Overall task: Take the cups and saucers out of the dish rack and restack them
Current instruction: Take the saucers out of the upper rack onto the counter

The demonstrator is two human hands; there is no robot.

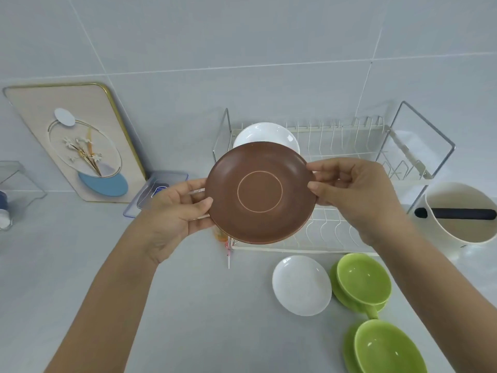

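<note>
I hold a brown saucer (259,193) up in front of the white wire dish rack (336,146), its face turned toward me. My left hand (174,211) grips its left rim and my right hand (349,189) pinches its right rim. A white saucer (265,134) stands in the rack behind it, partly hidden. On the counter in front of the rack lie a white saucer (301,285) and two green cups, each on a green saucer: one (363,281) near the rack, the other (387,348) closer to me.
A cream tub with a black handle (457,214) stands right of the rack. A decorated board (78,141) leans on the tiled wall at left, with a clear plastic lid (153,192) beside it. A clear shelf (16,184) sits at the far left.
</note>
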